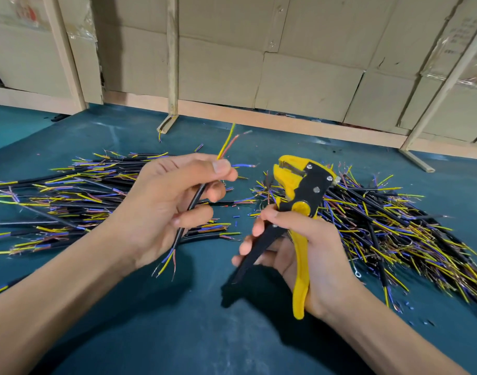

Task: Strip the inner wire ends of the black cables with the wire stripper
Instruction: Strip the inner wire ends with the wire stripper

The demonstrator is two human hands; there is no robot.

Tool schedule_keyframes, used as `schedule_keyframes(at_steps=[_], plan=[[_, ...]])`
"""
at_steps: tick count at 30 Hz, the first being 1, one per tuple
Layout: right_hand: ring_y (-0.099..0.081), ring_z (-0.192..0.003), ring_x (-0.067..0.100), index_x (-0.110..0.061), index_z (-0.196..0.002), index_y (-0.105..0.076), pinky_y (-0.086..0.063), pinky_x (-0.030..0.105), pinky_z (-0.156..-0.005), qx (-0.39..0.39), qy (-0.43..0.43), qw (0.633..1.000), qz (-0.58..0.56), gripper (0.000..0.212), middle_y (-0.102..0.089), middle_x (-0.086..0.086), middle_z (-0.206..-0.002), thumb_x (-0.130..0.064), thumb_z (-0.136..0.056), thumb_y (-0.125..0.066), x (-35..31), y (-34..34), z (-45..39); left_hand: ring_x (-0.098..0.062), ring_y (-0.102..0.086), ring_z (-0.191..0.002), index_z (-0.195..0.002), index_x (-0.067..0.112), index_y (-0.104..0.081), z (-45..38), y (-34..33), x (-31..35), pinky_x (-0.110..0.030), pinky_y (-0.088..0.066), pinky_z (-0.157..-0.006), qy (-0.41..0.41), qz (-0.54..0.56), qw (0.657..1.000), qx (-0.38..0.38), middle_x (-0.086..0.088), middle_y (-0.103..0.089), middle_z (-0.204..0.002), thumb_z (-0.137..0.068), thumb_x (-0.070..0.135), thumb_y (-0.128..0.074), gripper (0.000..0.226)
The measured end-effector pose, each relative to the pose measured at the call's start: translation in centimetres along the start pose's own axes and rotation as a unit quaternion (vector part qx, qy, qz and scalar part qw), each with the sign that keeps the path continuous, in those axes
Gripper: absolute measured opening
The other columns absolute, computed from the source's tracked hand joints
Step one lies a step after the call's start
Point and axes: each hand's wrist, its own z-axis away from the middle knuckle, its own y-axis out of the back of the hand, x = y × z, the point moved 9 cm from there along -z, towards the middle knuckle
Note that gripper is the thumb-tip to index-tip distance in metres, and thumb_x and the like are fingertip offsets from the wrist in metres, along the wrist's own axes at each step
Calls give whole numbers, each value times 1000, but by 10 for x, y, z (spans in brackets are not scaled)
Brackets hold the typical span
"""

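Observation:
My left hand [167,201] grips a short black cable [195,203] above the table. Yellow, red and blue inner wires stick out of the cable's upper end past my thumb; more coloured wires hang from its lower end. My right hand [294,255] holds a yellow and black wire stripper [299,196] by its handles, jaws pointing up and left. The handles are spread apart. The stripper's jaws sit a little right of the blue wire end, not touching it.
A pile of black cables [69,201] with coloured wire ends lies on the left of the teal table mat [150,320]. A larger, messier pile [394,226] lies on the right. Small insulation scraps dot the mat between them. Cardboard panels and wooden posts stand behind.

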Motion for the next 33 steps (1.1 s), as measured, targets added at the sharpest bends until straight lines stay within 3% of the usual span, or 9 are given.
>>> schedule_keyframes(at_steps=[5, 9, 16, 25, 29, 33], plan=[[-64, -63, 36, -3, -77, -63, -57, 55, -68, -91, -23, 994, 65, 12, -59, 17, -73, -7, -89, -60, 7, -13, 4, -13, -54, -67, -78, 12, -78, 0, -2, 0, -22, -26, -42, -23, -63, 998, 13, -10, -70, -83, -77, 20, -74, 9], [-65, -65, 36, -4, -78, -64, -57, 56, -69, -120, -20, 989, 88, 13, -61, 15, -74, -6, -91, -61, 9, -18, 8, -22, -49, -72, -76, 11, -78, 0, 5, 0, -23, -23, -44, -12, -86, 995, 39, -17, -67, -79, -76, 18, -74, 8], [-64, -64, 37, -3, -76, -62, -52, 70, -73, -142, -5, 984, 107, 13, -60, 15, -72, -6, -89, -62, 6, -20, 9, -14, -65, -64, -74, 7, -74, 2, 6, 6, -21, -19, -40, -15, -86, 994, 64, -14, -71, -80, -71, 19, -76, 12], [-65, -62, 37, -4, -75, -63, -49, 74, -71, -145, 9, 981, 127, 14, -61, 14, -69, -10, -87, -65, 3, -20, 10, -12, -50, -47, -73, 3, -70, 4, 3, 11, -17, -25, -37, -41, -97, 992, 76, -8, -65, -65, -71, 19, -77, 17], [-65, -62, 38, -4, -74, -64, -48, 77, -69, -140, 16, 981, 136, 14, -61, 14, -69, -10, -87, -64, 2, -19, 10, -21, -37, -52, -62, 14, -72, 5, 4, 13, -20, -23, -39, -50, -116, 988, 91, -11, -66, -65, -74, 10, -80, 15], [-65, -60, 38, -5, -74, -64, -51, 68, -67, -128, 20, 981, 146, 13, -61, 14, -68, -11, -85, -65, 2, -20, 10, -29, -24, -56, -61, 14, -70, 6, 4, 14, -19, -22, -39, -59, -110, 987, 105, -11, -64, -62, -79, 6, -79, 22]])
